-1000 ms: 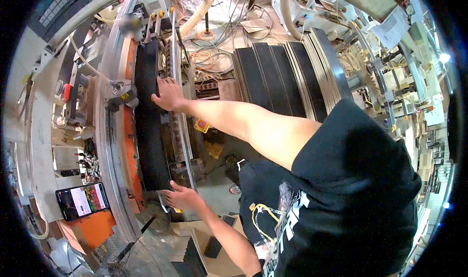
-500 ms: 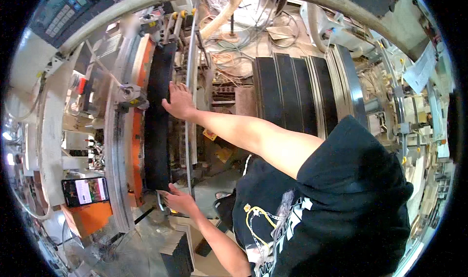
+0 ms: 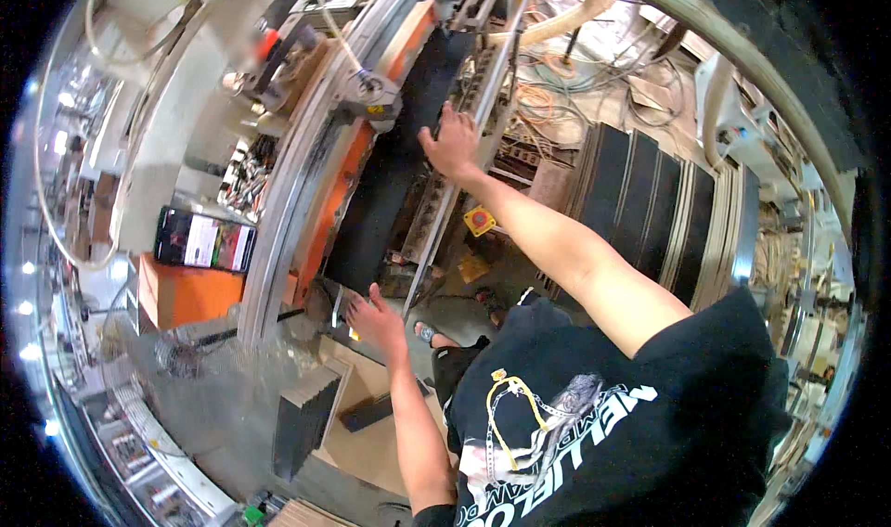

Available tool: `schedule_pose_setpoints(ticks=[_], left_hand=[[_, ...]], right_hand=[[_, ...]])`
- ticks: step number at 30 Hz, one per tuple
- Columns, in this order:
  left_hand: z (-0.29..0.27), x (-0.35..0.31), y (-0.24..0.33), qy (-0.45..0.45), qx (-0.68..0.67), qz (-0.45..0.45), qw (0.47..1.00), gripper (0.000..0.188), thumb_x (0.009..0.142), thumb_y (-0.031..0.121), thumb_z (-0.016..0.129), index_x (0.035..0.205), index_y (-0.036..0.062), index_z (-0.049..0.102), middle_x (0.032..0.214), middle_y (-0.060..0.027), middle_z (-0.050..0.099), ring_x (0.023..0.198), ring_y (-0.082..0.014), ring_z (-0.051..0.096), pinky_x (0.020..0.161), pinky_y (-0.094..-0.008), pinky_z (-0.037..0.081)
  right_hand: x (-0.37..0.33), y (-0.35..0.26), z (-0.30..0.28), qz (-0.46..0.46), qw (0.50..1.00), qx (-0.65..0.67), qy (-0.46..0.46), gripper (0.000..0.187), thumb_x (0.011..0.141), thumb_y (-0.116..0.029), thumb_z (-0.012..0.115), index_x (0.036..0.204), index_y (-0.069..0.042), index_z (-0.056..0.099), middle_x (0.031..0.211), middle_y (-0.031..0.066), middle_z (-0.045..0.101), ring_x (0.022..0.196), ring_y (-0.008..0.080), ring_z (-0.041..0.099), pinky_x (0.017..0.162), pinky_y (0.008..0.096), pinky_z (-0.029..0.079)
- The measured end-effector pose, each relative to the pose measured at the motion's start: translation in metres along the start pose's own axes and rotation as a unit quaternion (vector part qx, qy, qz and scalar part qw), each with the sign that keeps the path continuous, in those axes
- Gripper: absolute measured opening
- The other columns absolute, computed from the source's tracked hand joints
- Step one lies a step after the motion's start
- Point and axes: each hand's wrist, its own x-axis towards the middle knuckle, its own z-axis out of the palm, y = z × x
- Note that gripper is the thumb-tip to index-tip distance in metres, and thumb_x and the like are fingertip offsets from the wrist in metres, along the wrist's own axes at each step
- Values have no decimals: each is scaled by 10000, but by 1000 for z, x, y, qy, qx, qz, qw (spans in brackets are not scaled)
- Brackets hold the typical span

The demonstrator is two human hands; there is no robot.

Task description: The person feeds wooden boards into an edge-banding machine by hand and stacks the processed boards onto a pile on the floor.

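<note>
A long black board (image 3: 385, 188) lies in the machine beside an orange rail (image 3: 345, 179). My right hand (image 3: 453, 145) is at the board's right edge, toward its far half, fingers stretched and thumb apart. Whether its fingertips press on the board is hard to tell. Close to the near end of the board is my left hand (image 3: 379, 325), its fingers spread and nothing in them. A metal clamp block (image 3: 376, 96) sits over the rail, left of the board. To the board's right runs a metal bar (image 3: 464, 170).
Stacked black boards (image 3: 640, 202) stand on the right. A phone (image 3: 206, 239) leans on an orange block (image 3: 186, 290) at the left. Below my left hand are cardboard (image 3: 371, 448) and more dark panels (image 3: 304, 420). Cables and a hose (image 3: 566, 17) lie at the back.
The view has turned, so the machine now slants across the picture. My left hand has opened wider, its thumb lifted, and sits slightly off the board's near end. My right hand stays by the board's edge.
</note>
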Motion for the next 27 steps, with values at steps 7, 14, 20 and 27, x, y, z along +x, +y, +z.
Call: schedule_pose_setpoints(ticks=[7,14,20,27], left_hand=[[-9,-2,9,1,-36,-25,999,671,1033,459,432,1363,-124,469,1275,-321,568,1172,-462,532,1053,-510,378],[-19,-1,7,-76,-23,-61,995,734,1036,527,378,1460,-71,385,1414,-290,488,1319,-446,442,1117,-491,345],[-23,0,14,-64,-35,-56,996,727,1031,522,396,1433,-83,421,1372,-303,520,1277,-461,477,1109,-494,355],[-20,4,4,-62,-38,-47,996,732,1028,518,405,1450,-79,394,1361,-308,525,1266,-464,479,1098,-506,348]], right_hand=[[1,5,10,-14,1000,-14,14,789,891,-443,560,1449,85,382,1282,252,593,1296,388,479,1179,429,267],[-2,2,10,-6,999,-33,21,764,876,-449,584,1427,57,428,1277,237,603,1290,371,492,1166,423,286],[-1,2,6,2,1000,-16,22,769,872,-449,587,1435,48,424,1297,232,601,1301,379,486,1174,422,278],[-1,-6,6,2,1000,-25,8,763,888,-454,584,1448,36,414,1316,241,582,1302,396,478,1165,439,295]])
